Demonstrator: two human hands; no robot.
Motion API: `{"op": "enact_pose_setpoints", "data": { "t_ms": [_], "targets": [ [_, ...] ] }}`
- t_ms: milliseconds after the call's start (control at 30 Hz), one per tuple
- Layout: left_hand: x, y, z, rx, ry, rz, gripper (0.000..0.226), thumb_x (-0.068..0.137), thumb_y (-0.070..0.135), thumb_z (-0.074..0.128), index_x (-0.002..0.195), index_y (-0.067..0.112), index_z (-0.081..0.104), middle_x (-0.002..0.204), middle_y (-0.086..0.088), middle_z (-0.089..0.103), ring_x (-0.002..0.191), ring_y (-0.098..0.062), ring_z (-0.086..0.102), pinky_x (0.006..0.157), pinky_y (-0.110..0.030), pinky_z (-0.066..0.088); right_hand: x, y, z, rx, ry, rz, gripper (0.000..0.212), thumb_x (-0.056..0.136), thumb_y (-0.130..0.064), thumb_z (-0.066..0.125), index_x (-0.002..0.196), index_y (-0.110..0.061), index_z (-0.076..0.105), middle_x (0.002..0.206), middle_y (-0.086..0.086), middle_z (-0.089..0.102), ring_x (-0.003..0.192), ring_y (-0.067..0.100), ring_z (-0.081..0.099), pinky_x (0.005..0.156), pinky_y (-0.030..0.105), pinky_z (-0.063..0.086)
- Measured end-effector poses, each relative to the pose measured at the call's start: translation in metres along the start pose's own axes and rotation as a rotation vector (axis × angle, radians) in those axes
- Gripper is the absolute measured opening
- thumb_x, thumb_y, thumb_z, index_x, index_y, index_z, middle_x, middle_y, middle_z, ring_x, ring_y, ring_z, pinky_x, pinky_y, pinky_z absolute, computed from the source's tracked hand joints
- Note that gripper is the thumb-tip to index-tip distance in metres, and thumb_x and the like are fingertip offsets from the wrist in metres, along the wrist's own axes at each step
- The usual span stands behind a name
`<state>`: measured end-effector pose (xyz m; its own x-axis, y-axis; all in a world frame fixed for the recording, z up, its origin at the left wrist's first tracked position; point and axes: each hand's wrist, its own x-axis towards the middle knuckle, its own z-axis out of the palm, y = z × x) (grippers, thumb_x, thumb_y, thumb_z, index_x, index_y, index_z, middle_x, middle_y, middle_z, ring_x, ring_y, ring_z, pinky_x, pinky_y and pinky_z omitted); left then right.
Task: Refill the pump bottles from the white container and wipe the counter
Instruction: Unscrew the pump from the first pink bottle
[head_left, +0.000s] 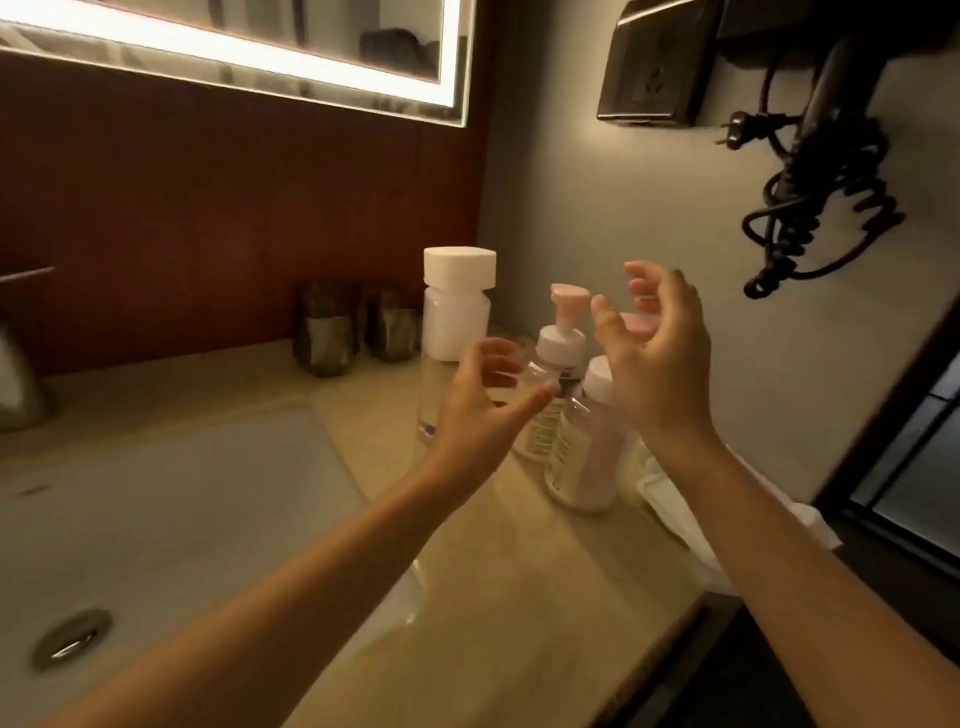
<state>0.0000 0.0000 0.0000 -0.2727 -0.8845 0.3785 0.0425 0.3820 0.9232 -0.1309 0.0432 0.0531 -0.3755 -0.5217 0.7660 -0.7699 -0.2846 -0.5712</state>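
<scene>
While left hand (475, 415), right hand (657, 364) hover at pump bottles (587, 457), fingers (524, 405) loose, empty; wall (623, 197) close right.

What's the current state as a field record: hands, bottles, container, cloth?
left hand: open, empty, in front of the rear pump bottle
right hand: open, empty, above the near pump bottle
bottles: both upright, closed
white container: capped, upright, behind the bottles
white cloth: lying on the counter, right of the bottles
</scene>
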Motion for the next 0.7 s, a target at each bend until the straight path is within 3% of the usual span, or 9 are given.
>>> {"op": "enact_pose_setpoints", "data": {
  "t_ms": [133, 200, 300, 400, 600, 700],
  "targets": [
    [-0.013, -0.005, 0.028, 0.016, -0.095, -0.073, 0.059, 0.075, 0.033, 0.074, 0.124, 0.028, 0.041, 0.117, 0.013, 0.050, 0.107, -0.005, 0.049, 0.079, -0.016, 0.044, -0.014, 0.012, -0.005, 0.072, -0.125, 0.196, 0.052, 0.087, -0.037, 0.058, 0.134, -0.022, 0.039, 0.131, 0.003, 0.046, 0.110, 0.013, 0.048, 0.069, 0.007, 0.036],
    [-0.015, -0.008, 0.036, 0.027, -0.091, -0.088, 0.064, 0.075, 0.031, 0.074, 0.128, 0.027, 0.039, 0.121, 0.013, 0.047, 0.111, -0.006, 0.047, 0.080, -0.017, 0.042, -0.019, 0.019, -0.008, 0.056, -0.216, 0.178, 0.056, 0.088, -0.038, 0.056, 0.137, -0.025, 0.033, 0.133, 0.001, 0.048, 0.112, 0.015, 0.051, 0.070, 0.012, 0.037],
    [-0.019, -0.015, 0.034, 0.082, -0.110, -0.090, 0.066, 0.075, 0.023, 0.074, 0.130, 0.025, 0.039, 0.128, 0.007, 0.048, 0.114, -0.007, 0.046, 0.081, -0.015, 0.038, -0.018, 0.021, -0.007, 0.047, -0.226, 0.158, 0.054, 0.090, -0.031, 0.057, 0.137, -0.023, 0.031, 0.129, 0.002, 0.053, 0.108, 0.017, 0.056, 0.063, 0.004, 0.037],
    [-0.036, -0.018, 0.030, 0.144, -0.140, -0.086, 0.067, 0.074, 0.018, 0.075, 0.130, 0.027, 0.038, 0.127, 0.007, 0.049, 0.115, -0.007, 0.046, 0.077, -0.011, 0.038, -0.027, 0.015, -0.010, 0.069, -0.254, 0.128, 0.048, 0.092, -0.024, 0.055, 0.135, -0.023, 0.033, 0.124, 0.004, 0.057, 0.094, 0.012, 0.057, 0.062, 0.004, 0.041],
    [-0.070, 0.000, 0.011, 0.124, -0.113, -0.123, 0.072, 0.072, 0.020, 0.077, 0.130, 0.029, 0.034, 0.109, 0.015, 0.048, 0.094, 0.001, 0.051, 0.065, -0.012, 0.044, -0.049, -0.015, -0.012, 0.129, -0.340, 0.083, 0.044, 0.092, -0.026, 0.053, 0.133, -0.023, 0.036, 0.115, 0.005, 0.060, 0.089, 0.013, 0.058, 0.074, 0.022, 0.050],
    [-0.094, 0.011, -0.004, 0.163, -0.084, -0.120, 0.077, 0.071, 0.024, 0.078, 0.131, 0.028, 0.030, 0.114, 0.013, 0.045, 0.100, -0.006, 0.049, 0.073, -0.017, 0.045, -0.070, -0.039, -0.012, 0.187, -0.383, 0.037, 0.043, 0.091, -0.026, 0.054, 0.131, -0.023, 0.038, 0.114, 0.005, 0.059, 0.090, 0.013, 0.058, 0.077, 0.024, 0.052]
  ]
}}
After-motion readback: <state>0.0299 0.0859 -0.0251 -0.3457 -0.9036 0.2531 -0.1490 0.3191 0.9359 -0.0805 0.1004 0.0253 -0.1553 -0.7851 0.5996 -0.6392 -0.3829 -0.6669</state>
